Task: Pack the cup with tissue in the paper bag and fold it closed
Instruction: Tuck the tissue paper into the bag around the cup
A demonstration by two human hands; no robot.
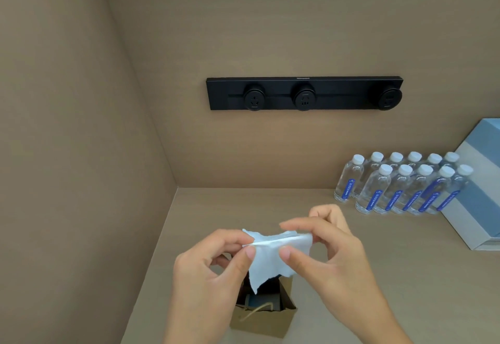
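Lower centre of frame: left hand (pixel 208 270) and right hand (pixel 330 257) both pinch the tissue (pixel 273 257) thumb-to-forefinger, stretched above the open paper bag (pixel 263 319).

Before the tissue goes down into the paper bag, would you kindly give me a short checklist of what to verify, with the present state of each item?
1. Tissue gripped at both ends: ok, left hand and right hand each pinch its upper edge.
2. Paper bag open at the top: ok, its mouth gapes directly below the tissue.
3. Bag standing upright on the counter: ok.
4. Cup already inside the bag: cannot tell, only a dark interior with something bluish shows.
5. Bag handle clear of the opening: not ok, it droops across the near edge.
6. Water bottles out of the way: ok, far right.
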